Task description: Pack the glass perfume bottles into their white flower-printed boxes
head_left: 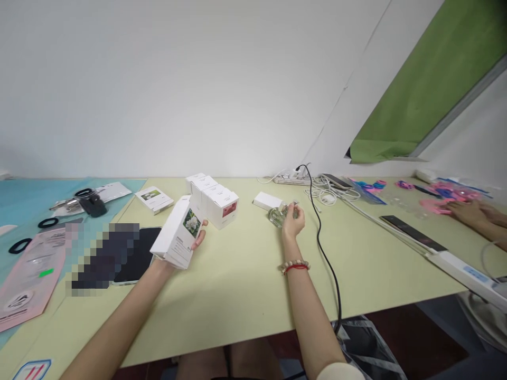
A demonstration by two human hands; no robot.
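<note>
My left hand grips a white box with a white flower picture on its end, holding it tilted above the pale green table. My right hand is closed around a small clear glass bottle resting on the table. A beaded and red bracelet sits on my right wrist. A row of several white boxes stands just behind the held box. A flat white box lies next to the bottle.
A black cable runs from a power strip to the front edge. A dark phone lies left. Another person's hands rest at the right among pink and blue items. A white bar lies diagonally.
</note>
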